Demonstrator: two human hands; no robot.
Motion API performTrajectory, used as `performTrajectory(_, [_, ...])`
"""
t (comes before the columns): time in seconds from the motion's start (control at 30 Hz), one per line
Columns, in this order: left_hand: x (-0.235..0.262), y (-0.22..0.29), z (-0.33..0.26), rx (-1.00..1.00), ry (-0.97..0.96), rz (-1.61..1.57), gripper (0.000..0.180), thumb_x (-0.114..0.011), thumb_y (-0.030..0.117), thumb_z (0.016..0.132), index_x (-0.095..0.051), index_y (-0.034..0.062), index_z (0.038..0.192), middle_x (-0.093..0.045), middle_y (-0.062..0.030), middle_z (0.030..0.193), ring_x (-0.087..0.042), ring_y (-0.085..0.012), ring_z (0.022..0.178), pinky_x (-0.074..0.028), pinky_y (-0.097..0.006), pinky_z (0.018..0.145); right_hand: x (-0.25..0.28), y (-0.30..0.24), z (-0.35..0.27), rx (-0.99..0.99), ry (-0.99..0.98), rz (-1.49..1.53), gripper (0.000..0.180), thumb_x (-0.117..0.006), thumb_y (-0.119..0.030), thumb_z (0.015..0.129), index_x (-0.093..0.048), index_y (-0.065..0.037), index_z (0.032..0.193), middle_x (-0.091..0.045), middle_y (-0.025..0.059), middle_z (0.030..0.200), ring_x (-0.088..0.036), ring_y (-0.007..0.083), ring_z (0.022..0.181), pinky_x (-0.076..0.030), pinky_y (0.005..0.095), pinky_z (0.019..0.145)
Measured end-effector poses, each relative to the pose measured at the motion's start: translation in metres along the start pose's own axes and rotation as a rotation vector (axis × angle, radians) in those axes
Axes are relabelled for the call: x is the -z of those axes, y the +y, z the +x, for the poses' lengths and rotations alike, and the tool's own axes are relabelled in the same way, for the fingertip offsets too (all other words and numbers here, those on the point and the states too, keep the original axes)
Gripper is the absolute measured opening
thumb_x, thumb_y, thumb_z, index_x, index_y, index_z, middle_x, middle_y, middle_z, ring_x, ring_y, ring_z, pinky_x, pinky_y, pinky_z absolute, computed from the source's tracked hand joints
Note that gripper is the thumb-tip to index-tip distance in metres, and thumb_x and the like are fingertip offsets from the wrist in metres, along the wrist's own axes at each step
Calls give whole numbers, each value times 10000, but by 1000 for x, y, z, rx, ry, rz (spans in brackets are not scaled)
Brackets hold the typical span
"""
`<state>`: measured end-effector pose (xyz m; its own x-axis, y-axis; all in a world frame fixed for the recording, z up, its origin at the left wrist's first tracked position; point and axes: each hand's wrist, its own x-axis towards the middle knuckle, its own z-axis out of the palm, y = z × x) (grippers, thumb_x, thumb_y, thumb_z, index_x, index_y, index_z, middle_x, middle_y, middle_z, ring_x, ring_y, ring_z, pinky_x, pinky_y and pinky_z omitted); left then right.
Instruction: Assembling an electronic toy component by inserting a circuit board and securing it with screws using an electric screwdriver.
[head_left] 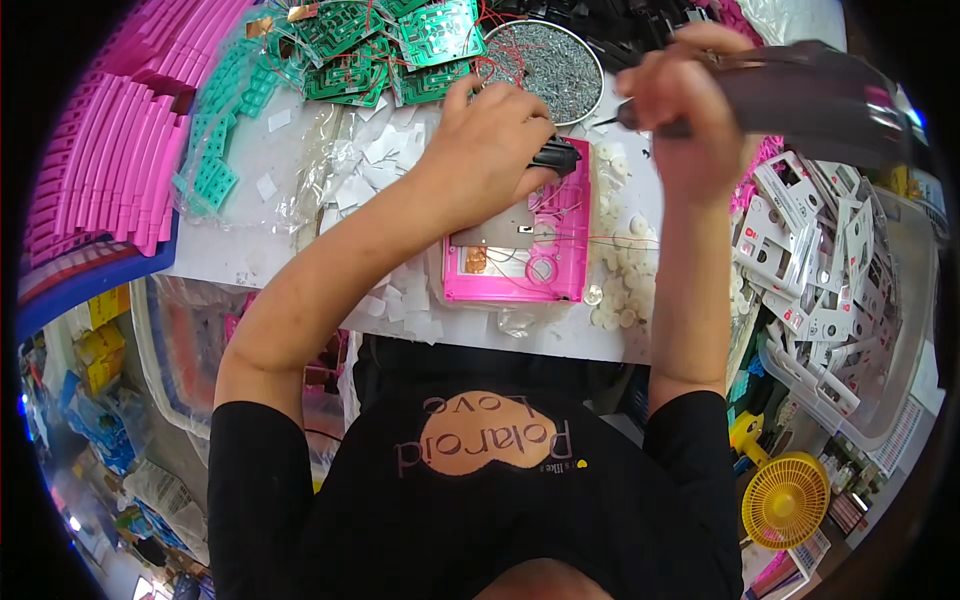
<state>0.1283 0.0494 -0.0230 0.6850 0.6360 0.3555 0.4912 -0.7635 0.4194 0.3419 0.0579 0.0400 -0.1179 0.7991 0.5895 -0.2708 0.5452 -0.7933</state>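
A pink plastic housing (573, 250) lies open-side up on the white worktop, with thin wires, a grey plate (495, 233) and a copper-coloured piece inside. My left hand (490, 135) is closed on a black plastic part (556, 156) at the housing's far end; the fingers cover much of that part. To the right, my right hand (690, 105) grips a dark power screwdriver (800, 100), raised and somewhat blurred. Its thin bit points left, near the rim of a round dish of small screws (545, 75).
Green circuit boards (435, 40) with red wires lie behind my left hand. Pink plastic parts (120, 160) are stacked at the left. White discs (628, 280) and paper pieces (375, 165) flank the housing. A clear bin of white parts (815, 250) and a yellow fan (785, 500) stand right.
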Motion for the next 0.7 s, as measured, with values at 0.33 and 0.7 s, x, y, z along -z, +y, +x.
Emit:
performTrajectory(0.33, [209,30,-124,507,-53,-343,716,-791,137,673,-564,42,1345,-638,-183,1207,-642,-318,1100,-484,-394,975,67,-54,-10,-108,69,-216,519,-590,-172,958,-432,49,1400,-580,122,985,-580,257,911,-448,522,1012])
performTrajectory(0.7, [107,-94,-595,1497,-392,-344,632,-754,97,685,-585,13,1288,-674,-73,890,-662,-242,868,-545,-379,796,154,-73,-18,-338,-373,292,786,-679,-334,897,-341,-81,1559,-568,43,1086,-493,209,941,-430,422,974])
